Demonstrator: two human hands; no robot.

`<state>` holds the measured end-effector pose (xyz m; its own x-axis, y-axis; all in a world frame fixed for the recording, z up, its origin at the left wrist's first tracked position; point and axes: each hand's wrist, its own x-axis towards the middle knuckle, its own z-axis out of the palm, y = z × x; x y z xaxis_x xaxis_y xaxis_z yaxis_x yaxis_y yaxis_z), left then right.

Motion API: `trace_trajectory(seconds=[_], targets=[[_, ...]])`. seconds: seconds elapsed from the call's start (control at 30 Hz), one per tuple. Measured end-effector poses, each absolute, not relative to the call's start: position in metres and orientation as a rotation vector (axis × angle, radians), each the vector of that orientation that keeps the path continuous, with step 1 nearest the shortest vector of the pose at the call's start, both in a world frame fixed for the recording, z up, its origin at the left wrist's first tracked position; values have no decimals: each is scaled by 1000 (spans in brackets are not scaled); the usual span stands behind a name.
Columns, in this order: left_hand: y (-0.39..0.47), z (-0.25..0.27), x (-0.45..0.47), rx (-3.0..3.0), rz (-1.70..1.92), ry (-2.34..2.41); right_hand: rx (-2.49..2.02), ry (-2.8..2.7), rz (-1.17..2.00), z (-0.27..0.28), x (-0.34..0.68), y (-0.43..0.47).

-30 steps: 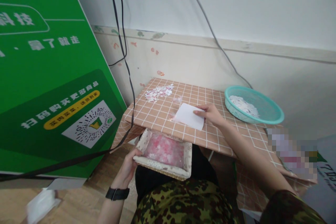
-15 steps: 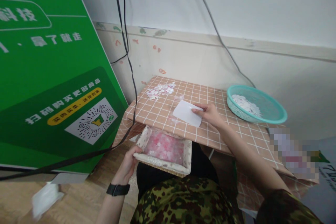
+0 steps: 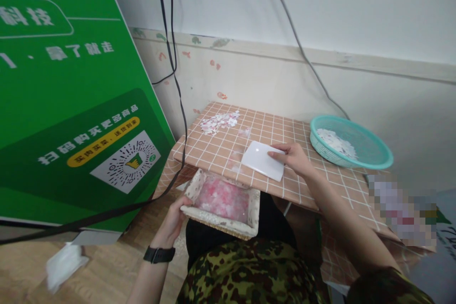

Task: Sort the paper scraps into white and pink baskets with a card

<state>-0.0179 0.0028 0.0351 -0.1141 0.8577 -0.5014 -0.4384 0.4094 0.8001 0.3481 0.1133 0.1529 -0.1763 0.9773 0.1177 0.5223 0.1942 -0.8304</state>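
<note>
My left hand (image 3: 177, 214) grips the left end of a fabric-lined basket (image 3: 221, 224) just below the table's front edge. Pink and white flakes (image 3: 223, 199) cover its bottom. In my right hand (image 3: 290, 156) is a flat white scraper (image 3: 262, 160), pinched at its right side and held low over the table's front part. A few pale pink and white bits (image 3: 235, 156) lie on the tablecloth beside the scraper's left edge. Farther back on the left is a loose pile of white and pinkish paper-like pieces (image 3: 220, 122).
A brown checked cloth (image 3: 278, 126) covers the table. On its right stands a turquoise strainer basket (image 3: 370, 149) with white pieces inside. A black cable (image 3: 182, 118) hangs past the table's left edge. The green panel (image 3: 71, 85) stands at left, with a white bag (image 3: 66, 266) on the floor.
My right hand has moved the scraper slightly right and toward the table's front edge, uncovering more of the bits beside it. The left hand and basket have hardly moved.
</note>
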Motion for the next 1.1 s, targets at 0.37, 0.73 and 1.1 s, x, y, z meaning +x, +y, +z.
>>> trace_trajectory(seconds=[0.37, 0.73, 1.1], targets=[[3, 37, -21, 436, 1184, 1278, -1257, -1778, 1045, 144, 323, 106], [6, 36, -26, 408, 1218, 1288, -1264, -1833, 909, 145, 304, 130], [4, 44, -22, 407, 1203, 1281, -1148, -1853, 1203, 149, 287, 109]])
